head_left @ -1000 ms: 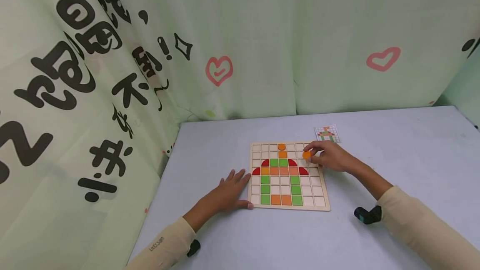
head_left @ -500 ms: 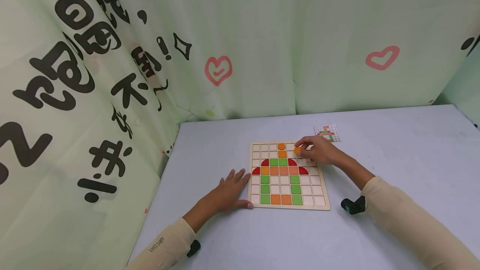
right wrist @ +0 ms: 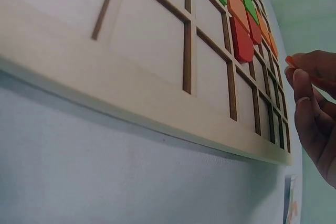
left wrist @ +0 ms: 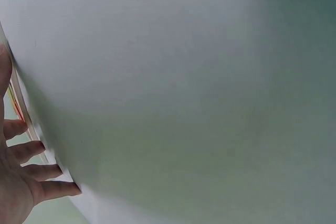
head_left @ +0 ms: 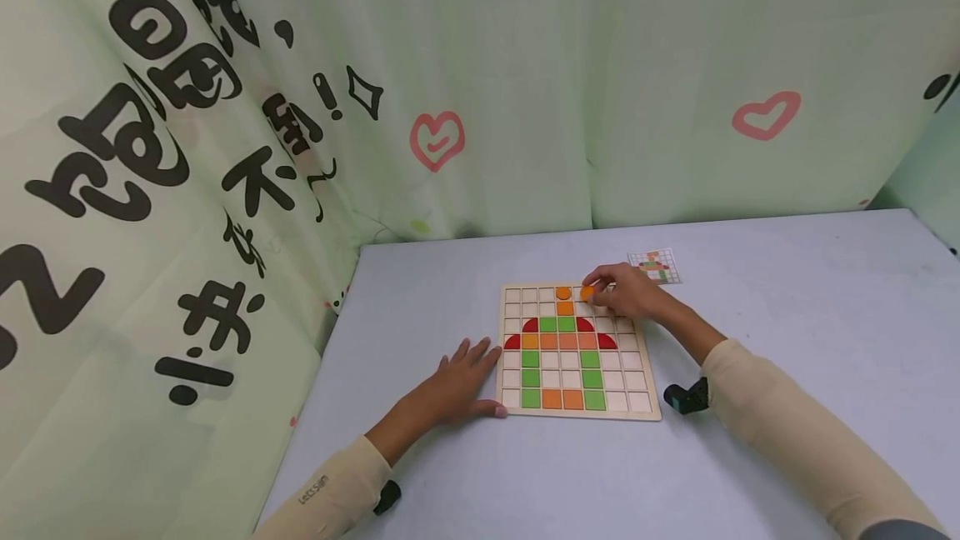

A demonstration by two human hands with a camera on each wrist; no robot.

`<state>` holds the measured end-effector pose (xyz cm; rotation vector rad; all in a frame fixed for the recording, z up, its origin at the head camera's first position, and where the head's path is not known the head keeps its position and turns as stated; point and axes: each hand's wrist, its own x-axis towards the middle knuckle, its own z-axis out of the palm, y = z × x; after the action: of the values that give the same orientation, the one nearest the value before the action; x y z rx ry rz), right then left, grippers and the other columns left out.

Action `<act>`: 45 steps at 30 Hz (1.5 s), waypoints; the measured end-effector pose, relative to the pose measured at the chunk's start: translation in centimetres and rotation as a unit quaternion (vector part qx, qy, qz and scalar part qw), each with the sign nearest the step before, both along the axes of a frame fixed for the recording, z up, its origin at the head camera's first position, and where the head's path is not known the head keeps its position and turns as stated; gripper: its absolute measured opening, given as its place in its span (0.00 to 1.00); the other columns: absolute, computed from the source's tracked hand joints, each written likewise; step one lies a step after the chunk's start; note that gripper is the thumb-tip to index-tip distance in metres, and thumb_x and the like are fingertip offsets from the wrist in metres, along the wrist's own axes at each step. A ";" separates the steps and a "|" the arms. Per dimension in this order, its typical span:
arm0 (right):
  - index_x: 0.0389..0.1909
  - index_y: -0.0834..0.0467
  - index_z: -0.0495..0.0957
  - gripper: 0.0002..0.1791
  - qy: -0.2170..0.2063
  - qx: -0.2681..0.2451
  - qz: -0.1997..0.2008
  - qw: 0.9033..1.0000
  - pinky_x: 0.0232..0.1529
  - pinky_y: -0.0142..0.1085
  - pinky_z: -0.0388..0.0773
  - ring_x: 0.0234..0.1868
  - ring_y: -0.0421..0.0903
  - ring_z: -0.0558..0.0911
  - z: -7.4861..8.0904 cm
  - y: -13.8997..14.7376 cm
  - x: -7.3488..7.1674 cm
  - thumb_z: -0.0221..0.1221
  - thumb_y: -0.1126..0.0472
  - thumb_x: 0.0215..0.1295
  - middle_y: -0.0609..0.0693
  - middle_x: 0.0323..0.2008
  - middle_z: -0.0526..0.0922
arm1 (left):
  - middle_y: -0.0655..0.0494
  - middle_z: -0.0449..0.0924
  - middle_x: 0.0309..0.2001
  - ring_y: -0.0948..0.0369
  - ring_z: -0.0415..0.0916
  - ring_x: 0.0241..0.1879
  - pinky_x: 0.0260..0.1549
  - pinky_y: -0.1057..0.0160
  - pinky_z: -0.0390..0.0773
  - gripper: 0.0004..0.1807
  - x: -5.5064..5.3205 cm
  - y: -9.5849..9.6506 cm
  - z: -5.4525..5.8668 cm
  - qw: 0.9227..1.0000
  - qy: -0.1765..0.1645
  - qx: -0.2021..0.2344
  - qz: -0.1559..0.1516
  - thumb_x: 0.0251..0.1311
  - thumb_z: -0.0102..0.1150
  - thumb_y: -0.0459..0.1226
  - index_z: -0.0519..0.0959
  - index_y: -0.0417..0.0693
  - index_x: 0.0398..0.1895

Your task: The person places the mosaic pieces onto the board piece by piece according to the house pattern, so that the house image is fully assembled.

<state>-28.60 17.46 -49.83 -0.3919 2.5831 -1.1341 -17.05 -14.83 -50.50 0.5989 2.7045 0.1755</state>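
A square wooden grid board (head_left: 628, 383) lies on the table, partly filled with flat coloured pieces. Green squares (head_left: 591, 379), orange squares (head_left: 572, 400) and red rounded pieces (head_left: 607, 342) sit in its cells, and an orange disc (head_left: 563, 294) is in the top row. My right hand (head_left: 627, 291) pinches another round orange piece (head_left: 587, 294) between thumb and fingers over the top row, right of that disc; in the right wrist view its edge shows at the fingertips (right wrist: 297, 62). My left hand (head_left: 457, 387), fingers spread, touches the board's left edge.
Behind the board's far right corner lies a small pattern card (head_left: 663, 263), partly hidden by my right hand. A pale cloth covers the table (head_left: 810, 307). Printed curtains (head_left: 517, 90) hang at the back and left.
My right hand has moved left along the board's top row, carrying the orange round piece closer to the orange disc. My left hand has stayed at the board's left edge.
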 end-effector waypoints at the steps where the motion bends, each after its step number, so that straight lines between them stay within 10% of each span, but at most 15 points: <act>1: 0.55 0.63 0.79 0.17 0.000 0.002 -0.001 1.000 0.31 0.34 0.77 0.27 0.45 0.78 -0.1 0.0 -0.1 0.61 0.63 0.69 0.58 0.41 0.82 | 0.51 0.51 0.80 0.42 0.46 0.79 0.67 0.33 0.61 0.54 0.0 0.0 0.0 1.000 0.001 0.000 -0.001 0.55 0.64 0.65 0.54 0.56 0.80; 45: 0.49 0.63 0.82 0.16 0.019 0.093 -0.030 0.995 0.39 0.39 0.75 0.39 0.50 0.78 -0.2 -1.0 -1.1 0.65 0.57 0.66 0.58 0.41 0.84 | 0.52 0.51 0.81 0.43 0.46 0.79 0.67 0.34 0.62 0.54 0.0 -0.3 -0.2 1.000 0.009 -0.011 -0.011 0.56 0.61 0.67 0.53 0.57 0.81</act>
<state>-29.73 16.48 -50.08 -0.2969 2.7212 -0.9007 -17.05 -15.08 -50.71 0.6269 2.7133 0.1350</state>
